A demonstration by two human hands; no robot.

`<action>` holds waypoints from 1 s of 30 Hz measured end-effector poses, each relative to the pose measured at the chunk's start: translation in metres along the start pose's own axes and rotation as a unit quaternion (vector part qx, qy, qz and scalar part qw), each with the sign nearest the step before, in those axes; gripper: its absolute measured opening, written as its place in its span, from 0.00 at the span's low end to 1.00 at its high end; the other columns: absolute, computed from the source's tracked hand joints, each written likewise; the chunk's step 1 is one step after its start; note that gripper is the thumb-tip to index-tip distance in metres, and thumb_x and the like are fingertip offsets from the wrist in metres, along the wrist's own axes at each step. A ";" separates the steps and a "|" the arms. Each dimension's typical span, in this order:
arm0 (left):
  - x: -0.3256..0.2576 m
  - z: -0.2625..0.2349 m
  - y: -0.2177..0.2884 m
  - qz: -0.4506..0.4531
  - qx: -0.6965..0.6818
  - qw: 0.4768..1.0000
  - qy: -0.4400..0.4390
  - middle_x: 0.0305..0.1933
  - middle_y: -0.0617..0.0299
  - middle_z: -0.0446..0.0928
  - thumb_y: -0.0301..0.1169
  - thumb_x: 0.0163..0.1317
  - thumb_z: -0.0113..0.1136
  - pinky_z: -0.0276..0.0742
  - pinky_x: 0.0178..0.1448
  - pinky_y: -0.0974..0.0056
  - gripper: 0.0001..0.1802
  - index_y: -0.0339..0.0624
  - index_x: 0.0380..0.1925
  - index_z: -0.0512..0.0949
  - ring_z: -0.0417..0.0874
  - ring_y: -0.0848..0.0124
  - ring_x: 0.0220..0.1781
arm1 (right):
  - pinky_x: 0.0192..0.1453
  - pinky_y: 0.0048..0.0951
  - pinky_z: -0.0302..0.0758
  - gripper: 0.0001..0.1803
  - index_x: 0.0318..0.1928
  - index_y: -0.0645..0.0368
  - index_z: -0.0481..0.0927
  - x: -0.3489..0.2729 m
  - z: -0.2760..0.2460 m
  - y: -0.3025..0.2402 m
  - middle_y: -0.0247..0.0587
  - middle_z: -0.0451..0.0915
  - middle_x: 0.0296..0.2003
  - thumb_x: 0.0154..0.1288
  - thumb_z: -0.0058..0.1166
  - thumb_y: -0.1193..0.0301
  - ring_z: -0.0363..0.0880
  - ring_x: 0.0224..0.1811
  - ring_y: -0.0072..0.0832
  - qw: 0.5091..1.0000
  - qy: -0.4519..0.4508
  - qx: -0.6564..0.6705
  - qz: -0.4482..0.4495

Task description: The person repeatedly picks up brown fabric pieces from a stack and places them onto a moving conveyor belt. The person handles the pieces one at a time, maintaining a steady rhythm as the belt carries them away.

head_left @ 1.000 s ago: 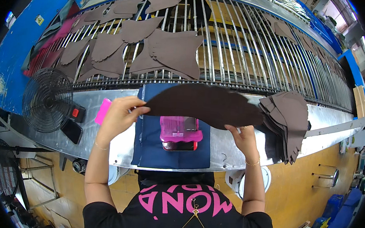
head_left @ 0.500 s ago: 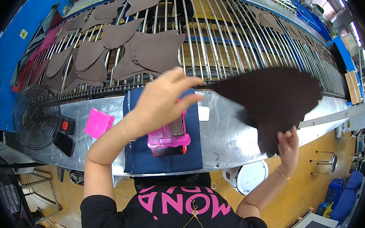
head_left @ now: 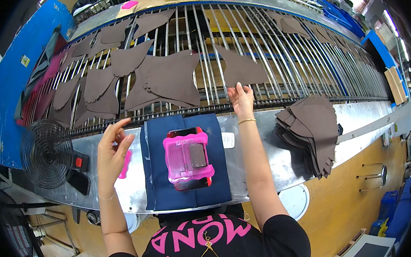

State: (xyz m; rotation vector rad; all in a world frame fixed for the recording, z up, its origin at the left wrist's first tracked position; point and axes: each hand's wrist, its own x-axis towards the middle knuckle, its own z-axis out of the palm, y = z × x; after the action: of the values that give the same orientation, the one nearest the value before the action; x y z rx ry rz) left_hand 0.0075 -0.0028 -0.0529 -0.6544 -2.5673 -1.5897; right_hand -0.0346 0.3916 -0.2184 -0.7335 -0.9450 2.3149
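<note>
Over the near edge of the conveyor of metal bars, my right hand has its fingertips at the lower edge of a brown cut piece. That piece lies across the bars, and the fingers look parted rather than clamped on it. My left hand hovers above the metal ledge with thumb and fingers apart, holding nothing. Beneath it a small pink piece is partly covered. On the ledge at the right sits a fanned stack of brown cut pieces. A pink plastic holder rests on folded dark blue cloth between my arms.
More brown pieces lie on the conveyor bars, left and far right. A round wire-guard fan and a dark phone-like slab occupy the ledge's left end. A blue machine housing borders the left. A stool stands right.
A brown piece held up by my right hand is now on the bars, and that hand has moved left and away from me. My left hand has drawn back leftward.
</note>
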 end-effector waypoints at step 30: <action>0.006 0.047 0.009 0.045 -0.081 0.993 -0.077 0.33 0.68 0.71 0.23 0.57 0.65 0.63 0.28 0.77 0.33 0.43 0.64 0.67 0.68 0.84 0.26 | 0.20 0.28 0.79 0.26 0.66 0.54 0.59 -0.215 -0.096 -0.241 0.46 0.82 0.28 0.70 0.47 0.74 0.84 0.25 0.31 0.655 0.167 -0.703 -0.221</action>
State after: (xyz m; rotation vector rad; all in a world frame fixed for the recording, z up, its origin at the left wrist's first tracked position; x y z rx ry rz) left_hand 0.0135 0.0436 -0.0657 -0.9265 -2.4878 -1.7971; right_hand 0.2444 0.4454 -0.0371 -1.1825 -2.3288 0.5818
